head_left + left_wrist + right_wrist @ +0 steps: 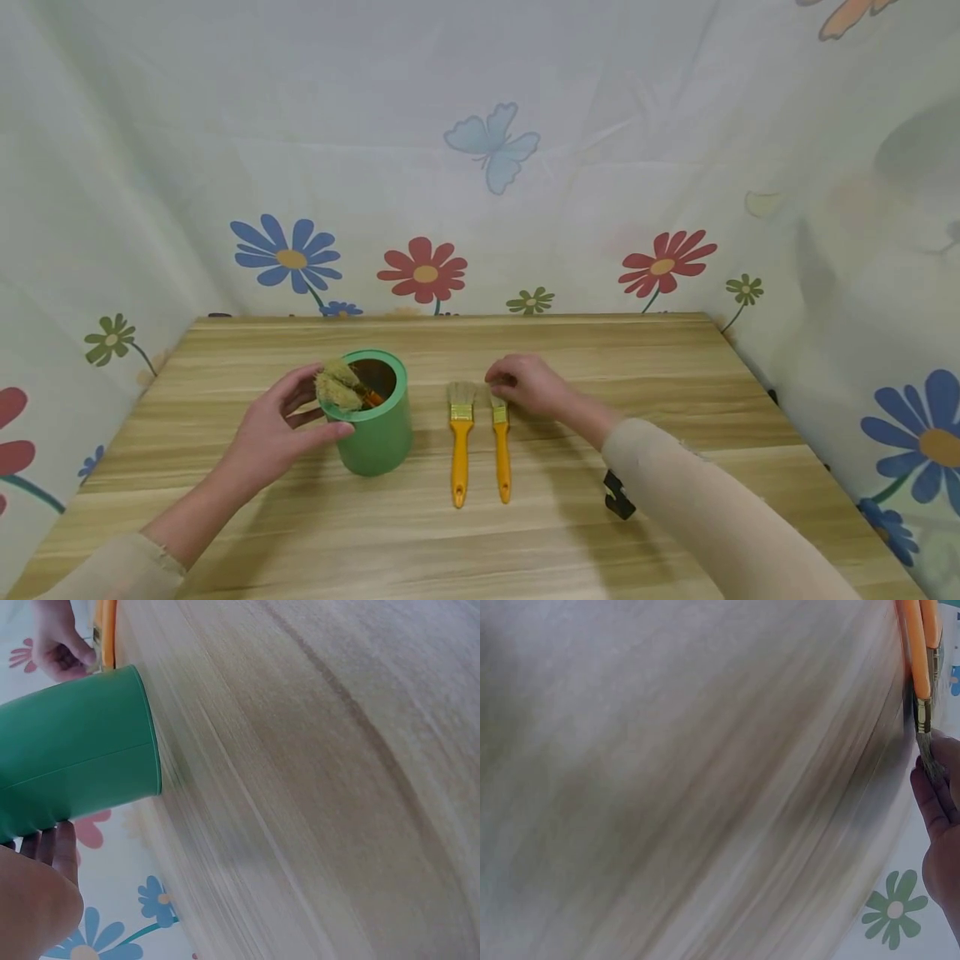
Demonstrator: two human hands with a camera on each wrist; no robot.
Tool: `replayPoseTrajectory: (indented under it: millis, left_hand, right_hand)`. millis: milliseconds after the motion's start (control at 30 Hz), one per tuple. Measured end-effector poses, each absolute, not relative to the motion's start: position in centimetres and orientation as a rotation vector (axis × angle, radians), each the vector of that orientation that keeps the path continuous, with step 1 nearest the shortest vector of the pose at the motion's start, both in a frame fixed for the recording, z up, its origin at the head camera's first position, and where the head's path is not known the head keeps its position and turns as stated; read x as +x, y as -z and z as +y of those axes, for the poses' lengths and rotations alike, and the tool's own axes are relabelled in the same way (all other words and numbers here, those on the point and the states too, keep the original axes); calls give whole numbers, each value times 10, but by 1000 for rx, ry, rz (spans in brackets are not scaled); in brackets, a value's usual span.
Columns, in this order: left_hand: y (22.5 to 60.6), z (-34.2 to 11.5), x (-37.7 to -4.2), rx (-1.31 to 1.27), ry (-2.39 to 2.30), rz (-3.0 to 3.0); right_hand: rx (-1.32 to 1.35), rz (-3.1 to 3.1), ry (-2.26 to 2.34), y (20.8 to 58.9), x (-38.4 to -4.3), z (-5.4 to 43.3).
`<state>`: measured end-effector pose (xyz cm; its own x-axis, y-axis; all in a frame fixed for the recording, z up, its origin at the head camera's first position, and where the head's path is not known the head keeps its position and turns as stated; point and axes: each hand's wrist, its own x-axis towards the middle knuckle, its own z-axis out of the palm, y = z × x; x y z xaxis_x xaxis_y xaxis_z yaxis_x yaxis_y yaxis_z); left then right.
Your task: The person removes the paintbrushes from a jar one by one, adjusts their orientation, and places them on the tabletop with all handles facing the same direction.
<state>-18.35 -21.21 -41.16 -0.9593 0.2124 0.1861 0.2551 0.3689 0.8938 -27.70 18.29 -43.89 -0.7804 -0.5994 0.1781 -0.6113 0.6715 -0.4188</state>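
A green can [375, 437] stands upright on the wooden table, with light bristle heads [339, 387] poking over its left rim. My left hand [266, 429] holds the can from its left side, the thumb in front and the fingers behind. To the right, two paintbrushes with yellow-orange handles lie side by side, bristles pointing away from me: a wider paintbrush [460, 450] and a narrower paintbrush [502, 454]. My right hand [528, 385] pinches the bristles of the narrower one, seen also in the right wrist view between thumb and fingers [928, 799].
A small black object [618, 496] lies on the table, close beside my right sleeve [697, 492]. Behind the wooden table [420, 542] hangs a pale cloth [360, 167] printed with flowers and a butterfly; it also borders both sides.
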Motion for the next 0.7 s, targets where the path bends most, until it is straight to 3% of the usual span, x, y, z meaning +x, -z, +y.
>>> replayPoseTrajectory:
  millis: [700]
  left_hand:
    - [407,-210,-179,-412,1669,-2598]
  right_hand:
    - [925,-2852,-790,442,-279,182]
